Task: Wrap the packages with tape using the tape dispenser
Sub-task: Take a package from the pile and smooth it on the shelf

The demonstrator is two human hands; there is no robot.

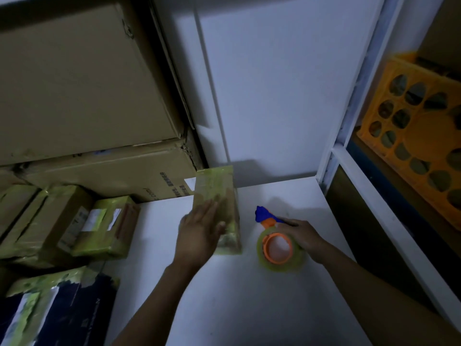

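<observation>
A slim package (219, 193) wrapped in yellowish tape lies on the white table (224, 295), reaching back toward the wall. My left hand (199, 233) lies flat on its near half with straight fingers. To its right sits the tape dispenser (277, 245), an orange ring inside a roll of clear yellowish tape with a blue tip (263, 214) pointing away. My right hand (303, 237) grips the roll from the right side.
Taped cardboard packages (72, 221) are piled at the table's left edge, with a dark blue box (62, 308) in front of them. Large cartons (82, 78) are stacked behind. A white shelf post (349, 136) and an orange crate (414, 131) stand at the right.
</observation>
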